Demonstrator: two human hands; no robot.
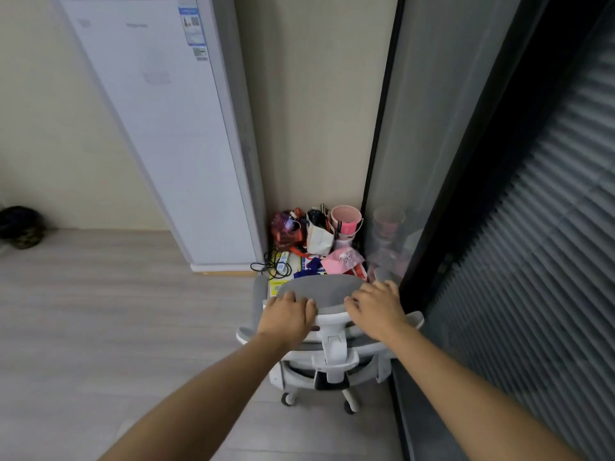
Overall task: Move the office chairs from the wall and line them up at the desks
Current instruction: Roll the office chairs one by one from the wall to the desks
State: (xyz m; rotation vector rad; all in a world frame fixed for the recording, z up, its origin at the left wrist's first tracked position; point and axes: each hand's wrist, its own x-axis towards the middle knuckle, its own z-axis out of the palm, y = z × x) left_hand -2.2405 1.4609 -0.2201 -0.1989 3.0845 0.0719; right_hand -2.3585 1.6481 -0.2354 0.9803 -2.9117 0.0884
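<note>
Head view shows my left hand (289,315) and right hand (376,307) both curled over the grey headrest (324,292) of the office chair (332,347), fingers gripping its top edge. The chair sits in the corner, near the wall (316,111) and just beside the glass partition (432,128), clutter (312,237) piled behind it. I judge this the pull-out step; next I must roll it backward, clear of the cables (271,266), then turn toward the desks.

gray-white chair (327,294), pink bucket (346,218)

Office corner, grey office chair (321,296), glass partition (432,134) with blinds (539,244), wood-look floor (100,311)
</note>
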